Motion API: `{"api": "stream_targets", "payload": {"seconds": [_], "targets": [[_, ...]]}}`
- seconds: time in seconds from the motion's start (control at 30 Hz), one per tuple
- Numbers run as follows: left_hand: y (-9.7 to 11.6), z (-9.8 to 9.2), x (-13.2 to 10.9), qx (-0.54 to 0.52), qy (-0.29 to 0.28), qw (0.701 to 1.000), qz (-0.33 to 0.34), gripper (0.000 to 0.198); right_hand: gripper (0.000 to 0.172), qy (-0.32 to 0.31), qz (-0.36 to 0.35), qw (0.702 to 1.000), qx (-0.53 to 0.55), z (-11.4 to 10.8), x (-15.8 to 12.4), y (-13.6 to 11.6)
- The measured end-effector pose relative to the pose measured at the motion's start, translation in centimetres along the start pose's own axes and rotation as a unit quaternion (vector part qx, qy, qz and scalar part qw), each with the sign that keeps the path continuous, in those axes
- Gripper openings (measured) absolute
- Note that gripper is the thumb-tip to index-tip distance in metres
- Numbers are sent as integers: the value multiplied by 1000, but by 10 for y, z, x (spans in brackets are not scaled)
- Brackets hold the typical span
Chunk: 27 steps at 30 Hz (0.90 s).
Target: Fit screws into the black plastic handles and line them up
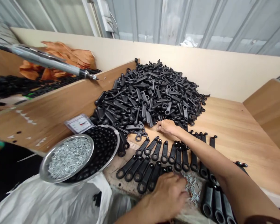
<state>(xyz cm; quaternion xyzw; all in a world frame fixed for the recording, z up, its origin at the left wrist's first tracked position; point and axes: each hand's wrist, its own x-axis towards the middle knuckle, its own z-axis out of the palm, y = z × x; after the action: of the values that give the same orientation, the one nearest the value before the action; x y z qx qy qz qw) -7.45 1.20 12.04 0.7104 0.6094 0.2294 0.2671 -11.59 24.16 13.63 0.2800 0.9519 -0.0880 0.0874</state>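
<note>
My right hand reaches to the front edge of a big heap of black plastic crank handles. Its fingers are drawn together beside the heap; whatever they hold is hidden. My left hand is low in the centre, back upward with fingers curled, next to loose silver screws. I cannot see what is under its fingers. Around it, crank handles lie in rows, ring ends toward me, small round knobs on many far ends. Larger-looking handles lie under my right forearm.
On the left, a metal bowl of screws sits over a wider bowl of black knobs. Behind them is a small dial gauge. A power screwdriver hangs above the wooden divider. A white plastic bag is in front.
</note>
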Motion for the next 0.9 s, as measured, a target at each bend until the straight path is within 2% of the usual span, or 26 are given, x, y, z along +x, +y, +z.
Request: {"api": "stream_targets", "payload": {"seconds": [0.07, 0.13, 0.17, 0.23, 0.27, 0.3, 0.33, 0.37, 0.47, 0.5, 0.53, 0.57, 0.63, 0.73, 0.8, 0.9], "targets": [[-9, -8, -13, -105, 32, 993, -37, 15, 25, 13, 5, 1000, 14, -15, -19, 6], [-20, -12, -24, -237, 97, 962, -97, 19, 25, 18, -17, 999, 42, -32, -49, 12], [-25, -14, -27, -302, 143, 933, -136, 23, 23, 13, -46, 997, 66, -39, -69, 13], [-33, -17, -30, -428, 219, 854, -199, 34, 18, -16, -126, 985, 118, -47, -113, 12], [-35, -18, -30, -489, 231, 813, -213, 40, 15, -40, -163, 977, 132, -48, -137, 9], [-36, -19, -30, -548, 215, 779, -213, 44, 14, -67, -185, 972, 130, -47, -160, 4], [-35, -18, -28, -601, 169, 754, -204, 46, 14, -96, -194, 970, 111, -44, -183, -3], [-33, -15, -26, -643, 95, 736, -191, 46, 14, -121, -203, 968, 83, -39, -203, -11], [-20, 6, -18, -686, -173, 687, -166, 37, 8, -162, -250, 955, -1, -14, -247, -32], [-15, 16, -15, -685, -236, 669, -165, 36, 8, -162, -266, 950, -24, -3, -256, -36], [-10, 26, -13, -683, -275, 657, -166, 37, 11, -153, -277, 948, -45, 7, -262, -37], [-5, 36, -10, -681, -288, 651, -169, 41, 14, -135, -280, 948, -60, 17, -267, -37], [2, 51, -5, -682, -257, 661, -177, 44, 13, -80, -268, 958, -71, 33, -273, -29], [10, 56, 1, -699, -138, 676, -188, 33, 7, 11, -243, 970, 0, 42, -278, -8], [13, 47, 4, -713, -61, 671, -195, 25, 13, 78, -233, 966, 78, 38, -278, 8], [9, 19, 4, -713, 28, 673, -197, 24, 20, 158, -190, 957, 153, 20, -261, 32]]}}
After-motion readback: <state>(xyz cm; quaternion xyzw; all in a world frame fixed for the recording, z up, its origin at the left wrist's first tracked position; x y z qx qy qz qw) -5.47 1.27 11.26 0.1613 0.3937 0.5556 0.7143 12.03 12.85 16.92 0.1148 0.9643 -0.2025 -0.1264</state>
